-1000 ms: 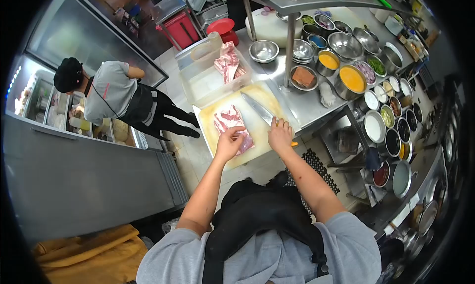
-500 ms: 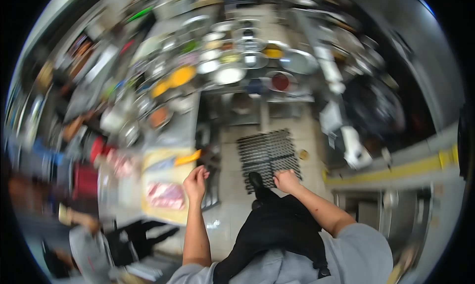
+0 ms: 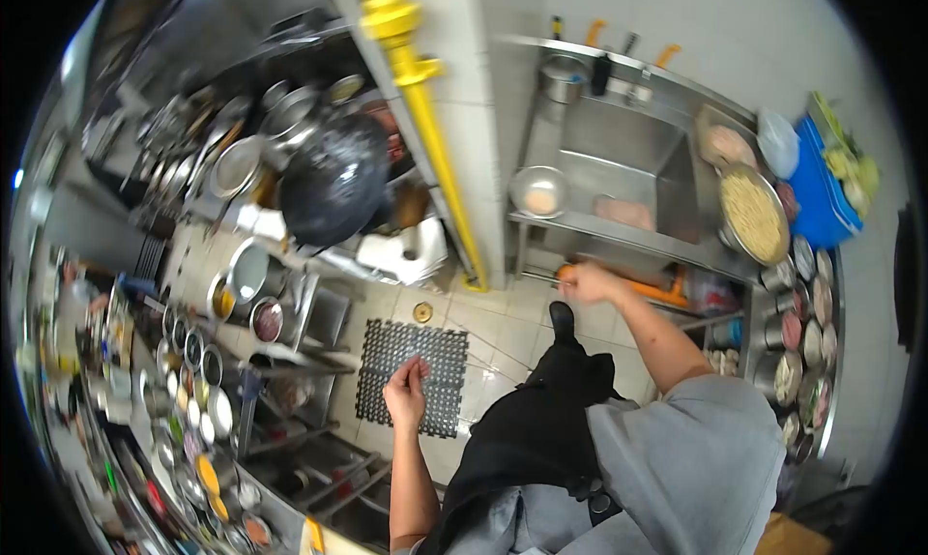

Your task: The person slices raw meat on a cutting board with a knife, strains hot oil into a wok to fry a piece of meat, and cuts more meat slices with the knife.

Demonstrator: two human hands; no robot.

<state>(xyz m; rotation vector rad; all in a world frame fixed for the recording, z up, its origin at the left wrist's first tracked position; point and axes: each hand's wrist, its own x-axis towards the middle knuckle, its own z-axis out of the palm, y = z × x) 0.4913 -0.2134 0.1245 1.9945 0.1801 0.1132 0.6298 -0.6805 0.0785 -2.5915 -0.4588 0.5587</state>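
the black mat (image 3: 372,362) lies flat on the floor just left of the frame's centre, its surface pierced by rows of small holes like a coarse grid. in the upper right stands the sink (image 3: 619,134), smooth grey metal with a squarish, straight-walled basin. a pale pinkish slab (image 3: 623,213) lies on the basin floor, and a round, shiny metal bowl (image 3: 522,191) sits on the ledge to the left.

the left hand (image 3: 406,393) is in front of the mat as seen from above, released, fingers loosely bent and pointing up the frame; its bare forearm rises almost straight from the bottom edge. the right hand (image 3: 590,282) is below the sink's front edge in the frame, with fingers drawn in. it is blurred, so i cannot tell whether it grips anything, or whether it touches the orange bar (image 3: 650,290) behind it. that arm slants up and leftward from a soft grey sleeve (image 3: 691,449).

farther out, pale thin strips (image 3: 754,215) heap in a round vessel at the right, beside a smooth blue plastic bin (image 3: 822,231). a glossy yellow pipe (image 3: 435,130) runs down the upper middle, and a dark, rounded wok (image 3: 333,183) sits to its left. at the bottom edge, left of centre, a yellow handle (image 3: 314,536) shows on the worktop (image 3: 340,543).
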